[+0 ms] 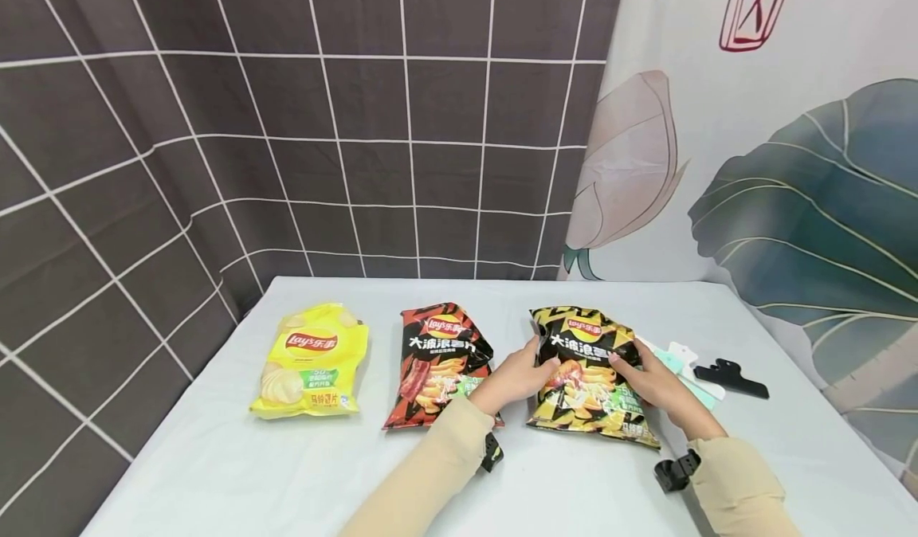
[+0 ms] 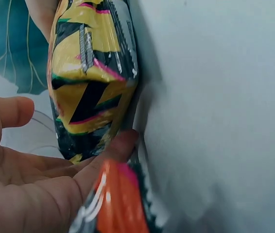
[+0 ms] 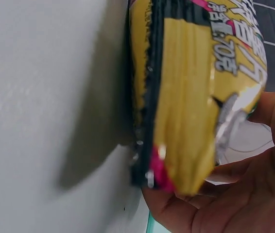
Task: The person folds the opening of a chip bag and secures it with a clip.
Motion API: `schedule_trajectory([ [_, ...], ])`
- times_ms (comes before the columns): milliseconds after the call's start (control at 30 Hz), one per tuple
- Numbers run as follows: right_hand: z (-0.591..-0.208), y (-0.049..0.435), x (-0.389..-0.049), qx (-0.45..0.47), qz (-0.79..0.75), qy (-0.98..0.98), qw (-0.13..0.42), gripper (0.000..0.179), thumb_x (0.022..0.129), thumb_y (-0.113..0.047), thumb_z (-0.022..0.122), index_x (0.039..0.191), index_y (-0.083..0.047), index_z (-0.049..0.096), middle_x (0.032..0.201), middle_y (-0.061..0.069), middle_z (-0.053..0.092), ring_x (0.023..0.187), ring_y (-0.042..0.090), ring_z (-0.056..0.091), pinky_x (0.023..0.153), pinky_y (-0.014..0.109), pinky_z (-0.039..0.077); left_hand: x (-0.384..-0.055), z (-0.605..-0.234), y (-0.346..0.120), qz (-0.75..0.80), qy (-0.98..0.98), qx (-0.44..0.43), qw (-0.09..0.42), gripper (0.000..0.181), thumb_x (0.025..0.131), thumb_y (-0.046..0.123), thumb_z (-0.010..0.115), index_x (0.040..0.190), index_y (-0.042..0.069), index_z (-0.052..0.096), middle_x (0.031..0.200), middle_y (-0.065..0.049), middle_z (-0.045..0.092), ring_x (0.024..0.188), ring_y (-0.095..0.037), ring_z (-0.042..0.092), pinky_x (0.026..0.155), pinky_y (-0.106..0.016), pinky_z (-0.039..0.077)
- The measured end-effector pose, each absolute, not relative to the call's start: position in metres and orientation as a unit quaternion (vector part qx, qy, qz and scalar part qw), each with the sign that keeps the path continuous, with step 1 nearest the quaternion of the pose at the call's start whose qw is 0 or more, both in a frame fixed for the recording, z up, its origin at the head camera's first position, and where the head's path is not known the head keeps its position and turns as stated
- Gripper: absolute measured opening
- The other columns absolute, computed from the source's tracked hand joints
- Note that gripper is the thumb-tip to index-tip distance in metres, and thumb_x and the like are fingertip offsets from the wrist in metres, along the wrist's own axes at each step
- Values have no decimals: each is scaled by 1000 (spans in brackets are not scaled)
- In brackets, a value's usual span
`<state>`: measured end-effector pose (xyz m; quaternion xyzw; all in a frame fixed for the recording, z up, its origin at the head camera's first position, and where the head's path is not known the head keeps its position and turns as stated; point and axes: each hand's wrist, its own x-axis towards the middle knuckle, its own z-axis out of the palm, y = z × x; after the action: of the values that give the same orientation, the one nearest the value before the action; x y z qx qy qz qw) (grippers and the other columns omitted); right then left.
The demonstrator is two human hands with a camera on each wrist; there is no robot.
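Both hands are at a yellow-and-black bag of chips (image 1: 584,378) on the white table. My left hand (image 1: 518,379) is at its left edge. In the left wrist view, the left thumb stands apart from the bag, while the extended fingers (image 2: 123,143) reach low along its side. On the opposite edge, my right hand (image 1: 656,386) holds the bag, thumb over the front and fingers behind it. A red-and-black bag of chips (image 1: 437,362) lies just left, partly covered by the left hand and forearm.
A yellow bag of chips (image 1: 311,362) lies farther left. Right of the right hand are a black clip (image 1: 731,378) and several white and mint-green clips (image 1: 681,355), partly hidden by that hand. A dark grid curtain (image 1: 344,123) hangs behind the table.
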<state>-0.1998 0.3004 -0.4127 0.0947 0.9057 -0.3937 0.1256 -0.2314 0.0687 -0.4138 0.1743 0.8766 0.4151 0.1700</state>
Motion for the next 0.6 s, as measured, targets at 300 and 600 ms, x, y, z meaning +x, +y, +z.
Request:
schedule_trajectory([
  [300,-412,299,-200,94,-393,905,131,93,98,-58,34,149,5,-12,149,43,0,132,62,18,102,70,29,-230,-417,75,424,874,181,154,69,98,36,50,151,0,25,152,-19,34,139,-33,37,112,-44,34],
  [600,-411,297,-198,90,-390,908,120,92,99,-55,37,149,6,-11,149,42,-1,134,63,9,103,72,23,-227,-415,77,432,870,196,138,64,97,29,54,150,2,28,149,-18,40,136,-32,41,111,-42,36],
])
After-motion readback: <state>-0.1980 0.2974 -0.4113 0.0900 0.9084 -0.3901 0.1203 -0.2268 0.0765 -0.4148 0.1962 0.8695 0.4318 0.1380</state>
